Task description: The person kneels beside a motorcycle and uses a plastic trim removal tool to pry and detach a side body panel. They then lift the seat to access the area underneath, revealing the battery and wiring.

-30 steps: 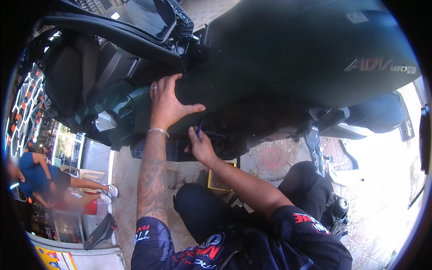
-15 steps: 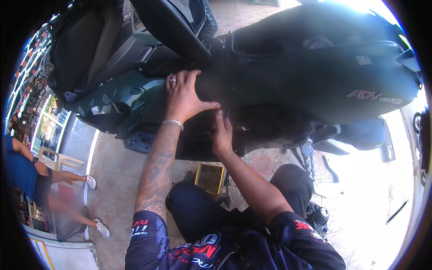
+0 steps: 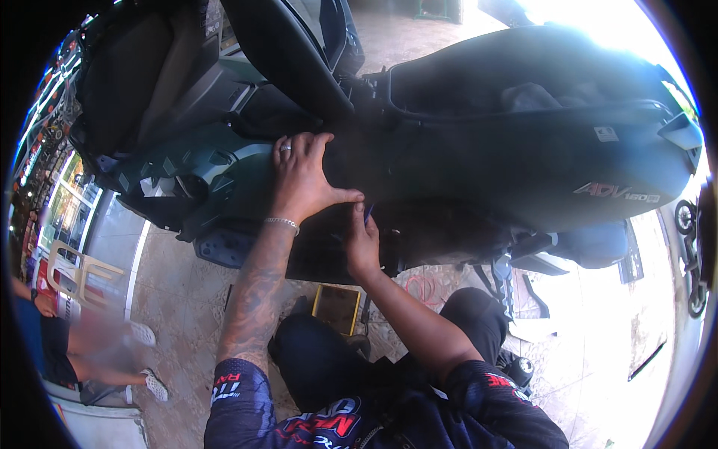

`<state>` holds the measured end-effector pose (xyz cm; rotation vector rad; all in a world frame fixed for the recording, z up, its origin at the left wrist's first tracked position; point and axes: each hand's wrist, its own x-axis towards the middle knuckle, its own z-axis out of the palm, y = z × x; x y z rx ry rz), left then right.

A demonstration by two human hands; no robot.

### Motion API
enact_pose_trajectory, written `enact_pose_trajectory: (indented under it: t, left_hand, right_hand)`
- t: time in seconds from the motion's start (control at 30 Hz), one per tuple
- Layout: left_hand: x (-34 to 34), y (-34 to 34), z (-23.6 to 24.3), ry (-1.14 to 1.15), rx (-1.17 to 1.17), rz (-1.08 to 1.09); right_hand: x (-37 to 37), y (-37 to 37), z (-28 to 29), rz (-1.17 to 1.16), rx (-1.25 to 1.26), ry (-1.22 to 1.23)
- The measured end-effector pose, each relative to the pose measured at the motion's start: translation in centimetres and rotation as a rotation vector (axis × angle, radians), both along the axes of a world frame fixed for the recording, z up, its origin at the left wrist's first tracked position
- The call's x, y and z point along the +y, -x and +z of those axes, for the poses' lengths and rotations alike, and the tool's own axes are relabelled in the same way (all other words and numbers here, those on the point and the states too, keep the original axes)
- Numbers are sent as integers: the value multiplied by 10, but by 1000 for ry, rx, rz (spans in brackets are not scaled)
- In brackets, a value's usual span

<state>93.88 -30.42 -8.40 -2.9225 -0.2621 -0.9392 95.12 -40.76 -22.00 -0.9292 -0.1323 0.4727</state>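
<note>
A dark green scooter (image 3: pixel 464 165) stretches across the view in front of me. My left hand (image 3: pixel 303 179) lies over its side panel near the middle, fingers bent onto the surface and thumb stretched out to the right. Just below that thumb is my right hand (image 3: pixel 362 243), closed around a thin blue tool (image 3: pixel 369 215); only a sliver of it shows, so its kind is unclear. The right thumb points up and almost meets the left thumb at the panel's lower edge. Whatever the tool's tip touches is hidden in shadow.
A long black part, seemingly the raised seat (image 3: pixel 288 52), rises behind my left hand. Below the scooter, a yellow-edged tray (image 3: pixel 336 309) sits on the tiled floor by my knees. At the left, a person's legs (image 3: pixel 112 359) extend near a beige plastic chair (image 3: pixel 86 273).
The view has shifted slightly, so the scooter appears lower. Both hands keep nearly the same place on the panel. The person at the left appears lower and nearer the picture's edge.
</note>
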Motion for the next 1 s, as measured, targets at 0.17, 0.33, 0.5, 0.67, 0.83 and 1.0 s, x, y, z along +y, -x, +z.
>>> enact_pose_trajectory:
  t: [0.17,0.33,0.5,0.67,0.83,1.0]
  left_hand:
    - [-1,-1,3,22,11,0]
    - [-1,-2,4,45,51,28]
    - [-1,-5,5,9,25,23]
    - [-1,-6,6,60,47,5]
    - [2,-12,8,100,76,32]
    - [1,-13,6,149,228,171]
  right_hand:
    - [-12,-1,5,116,78,-1]
    - [-23,2,12,166,110,-65]
    - [-31,0,6,316,168,-47]
    - [-28,-5,4,294,250,-128]
    - [-17,-1,-6,241,264,-201]
    - [-11,-5,-16,247,271,-55]
